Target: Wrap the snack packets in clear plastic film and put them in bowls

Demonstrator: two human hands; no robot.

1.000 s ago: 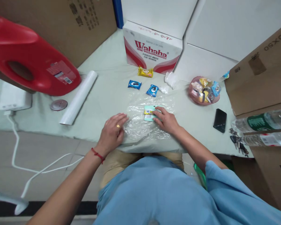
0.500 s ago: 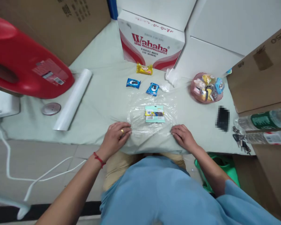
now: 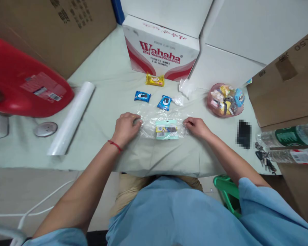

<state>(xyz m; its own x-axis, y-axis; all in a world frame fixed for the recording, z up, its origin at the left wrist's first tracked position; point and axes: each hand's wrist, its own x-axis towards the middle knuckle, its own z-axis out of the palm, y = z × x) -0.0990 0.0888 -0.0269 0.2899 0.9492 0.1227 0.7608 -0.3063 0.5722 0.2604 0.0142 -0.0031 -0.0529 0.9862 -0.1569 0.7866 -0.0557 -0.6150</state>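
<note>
A thin sheet of clear plastic film (image 3: 149, 124) lies crinkled on the cloth-covered table. On it rests a small mint-green packet (image 3: 167, 136) with a yellow and blue wrapped snack (image 3: 162, 129) across its middle. My left hand (image 3: 126, 128) is at the film's left edge, thumb and fingers closed on it. My right hand (image 3: 197, 126) pinches the film's right edge, fingers curled. Beyond the film lie two blue snack packets (image 3: 142, 96) and a yellow snack packet (image 3: 155, 80).
A white roll (image 3: 72, 118), a round lid (image 3: 45, 129) and a red jug (image 3: 38, 87) stand left. A Wahaha box (image 3: 161, 54) is behind. To the right are a pink bowl of snacks (image 3: 213, 107), crumpled plastic (image 3: 187, 88), keys (image 3: 264, 159) and plastic bottles (image 3: 289, 135).
Both hands have moved away from my body along the film's sides. The film's near edge has come up toward the green packet. My view has shifted slightly.
</note>
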